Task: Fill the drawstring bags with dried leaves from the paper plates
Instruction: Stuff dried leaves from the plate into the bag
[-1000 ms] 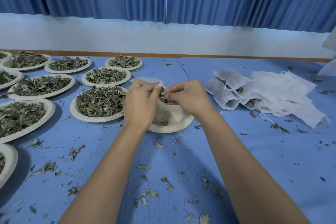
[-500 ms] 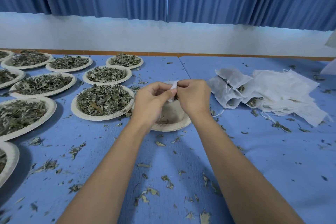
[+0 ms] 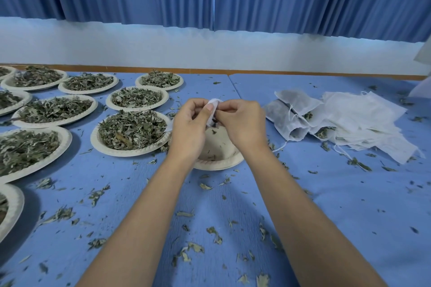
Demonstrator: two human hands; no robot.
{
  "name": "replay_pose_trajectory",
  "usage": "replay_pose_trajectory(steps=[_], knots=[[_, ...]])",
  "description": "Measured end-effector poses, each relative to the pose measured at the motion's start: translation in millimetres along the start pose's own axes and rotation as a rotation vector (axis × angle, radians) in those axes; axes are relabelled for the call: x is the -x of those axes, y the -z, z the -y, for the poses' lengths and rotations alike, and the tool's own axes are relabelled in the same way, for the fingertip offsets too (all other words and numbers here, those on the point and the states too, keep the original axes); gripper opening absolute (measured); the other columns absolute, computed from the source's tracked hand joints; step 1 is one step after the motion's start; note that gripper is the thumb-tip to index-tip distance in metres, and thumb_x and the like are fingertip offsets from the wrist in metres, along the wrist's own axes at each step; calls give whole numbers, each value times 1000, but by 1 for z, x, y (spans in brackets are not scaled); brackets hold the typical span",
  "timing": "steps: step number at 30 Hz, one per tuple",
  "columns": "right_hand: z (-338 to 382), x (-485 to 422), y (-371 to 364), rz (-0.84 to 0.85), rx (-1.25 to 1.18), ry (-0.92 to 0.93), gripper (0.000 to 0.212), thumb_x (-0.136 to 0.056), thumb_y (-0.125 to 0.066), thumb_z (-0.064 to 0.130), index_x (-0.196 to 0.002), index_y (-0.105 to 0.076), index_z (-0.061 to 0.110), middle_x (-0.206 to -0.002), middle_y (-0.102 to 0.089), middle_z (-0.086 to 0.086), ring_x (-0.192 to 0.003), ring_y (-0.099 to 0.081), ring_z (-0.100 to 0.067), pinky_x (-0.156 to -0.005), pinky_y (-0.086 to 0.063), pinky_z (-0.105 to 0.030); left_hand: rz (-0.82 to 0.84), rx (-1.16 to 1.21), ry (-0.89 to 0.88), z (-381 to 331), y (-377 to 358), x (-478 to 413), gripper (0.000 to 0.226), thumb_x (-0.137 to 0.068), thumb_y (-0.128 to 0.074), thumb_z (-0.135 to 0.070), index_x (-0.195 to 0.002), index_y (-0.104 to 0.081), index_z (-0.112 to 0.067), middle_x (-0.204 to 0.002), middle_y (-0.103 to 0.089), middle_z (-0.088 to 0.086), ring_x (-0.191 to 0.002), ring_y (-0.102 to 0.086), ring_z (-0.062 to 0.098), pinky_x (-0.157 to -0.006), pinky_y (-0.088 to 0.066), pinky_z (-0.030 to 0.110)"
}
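My left hand [image 3: 189, 127] and my right hand [image 3: 241, 123] meet over a nearly bare paper plate [image 3: 219, 161] at the table's middle. Both pinch a small white drawstring bag [image 3: 213, 109] between them, its mouth held up. A few dark leaf bits show at the bag's lower edge. Most of the bag is hidden behind my fingers. A full plate of dried leaves [image 3: 131, 131] sits just left of my left hand.
Several more leaf-filled paper plates [image 3: 54, 109] cover the left side of the blue table [image 3: 349, 193]. To the right lie filled bags [image 3: 289, 112] and a pile of flat white bags [image 3: 363, 121]. Loose leaf scraps litter the tabletop.
Both hands have lifted the bag slightly and drawn closer together at its mouth. The right hand's fingers have shifted from inside the bag opening to pinching its edge.
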State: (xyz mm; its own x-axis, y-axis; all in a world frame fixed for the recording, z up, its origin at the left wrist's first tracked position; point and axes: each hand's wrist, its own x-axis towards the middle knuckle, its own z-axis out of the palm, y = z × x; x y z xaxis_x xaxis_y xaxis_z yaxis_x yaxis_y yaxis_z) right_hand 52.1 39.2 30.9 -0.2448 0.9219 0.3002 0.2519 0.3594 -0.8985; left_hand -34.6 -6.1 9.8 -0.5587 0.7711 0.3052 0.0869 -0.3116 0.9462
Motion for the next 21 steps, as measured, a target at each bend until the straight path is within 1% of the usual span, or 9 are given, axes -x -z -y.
replay_pose_trajectory(steps=[3,5,7,9,11,13,16,18,21], knots=[[-3,0,-1,-30,46,50,8,-81,-70,15,-79,-76,19,-74,-71,8,-68,-64,-6,-63,-50,-23,-2,39,54,-2,1,-1,13,-95,-55,-15,-84,-59,-20,-75,-58,-4,-71,-55,9,-67,-47,19],[-6,-1,-4,-94,152,78,3,-79,-72,22,-81,-73,24,-85,-60,9,-79,-59,-7,-64,-45,-20,0,74,66,-3,2,-1,14,-95,-53,-12,-83,-59,-17,-76,-57,0,-68,-54,9,-60,-46,12],[-10,-2,-5,-162,225,92,20,-75,-76,27,-87,-61,27,-95,-43,11,-88,-50,-4,-61,-37,-11,3,89,72,-3,2,-1,15,-95,-53,-11,-82,-58,-16,-76,-58,1,-65,-54,7,-58,-43,11],[-11,-5,-3,-115,139,60,39,-70,-80,26,-99,-54,28,-100,-37,11,-86,-46,4,-63,-36,-6,24,110,88,-3,4,-1,15,-94,-53,-11,-81,-58,-15,-76,-59,1,-69,-54,9,-66,-42,17],[-11,-7,1,32,-26,-25,37,-72,-80,24,-102,-58,28,-106,-48,8,-88,-52,2,-65,-39,-9,68,166,109,-3,7,-3,16,-94,-52,-7,-80,-58,-13,-76,-61,2,-73,-55,13,-72,-42,24],[-12,-7,4,135,-119,-105,19,-76,-77,19,-89,-64,24,-97,-60,3,-86,-60,-12,-67,-48,-23,144,247,126,-5,11,-5,18,-92,-51,-3,-77,-57,-11,-71,-64,0,-67,-59,11,-66,-47,20],[-13,-7,2,122,-114,-96,19,-76,-74,8,-75,-59,20,-75,-56,4,-72,-55,-16,-70,-52,-40,266,312,124,-6,13,-5,17,-90,-50,-1,-76,-57,-8,-68,-67,-2,-65,-62,8,-62,-49,18],[-13,-9,0,65,-52,-31,25,-76,-70,3,-70,-54,21,-67,-51,5,-66,-49,-15,-63,-47,-38,317,318,114,-6,12,-4,16,-90,-50,0,-77,-57,-7,-69,-68,-2,-67,-63,8,-62,-49,17],[-15,-8,-3,-20,78,78,33,-75,-60,-5,-64,-46,23,-58,-45,7,-54,-40,-10,-50,-33,-21,344,331,148,-6,7,-1,19,-90,-48,2,-75,-58,-6,-70,-67,1,-66,-62,9,-61,-49,18]])
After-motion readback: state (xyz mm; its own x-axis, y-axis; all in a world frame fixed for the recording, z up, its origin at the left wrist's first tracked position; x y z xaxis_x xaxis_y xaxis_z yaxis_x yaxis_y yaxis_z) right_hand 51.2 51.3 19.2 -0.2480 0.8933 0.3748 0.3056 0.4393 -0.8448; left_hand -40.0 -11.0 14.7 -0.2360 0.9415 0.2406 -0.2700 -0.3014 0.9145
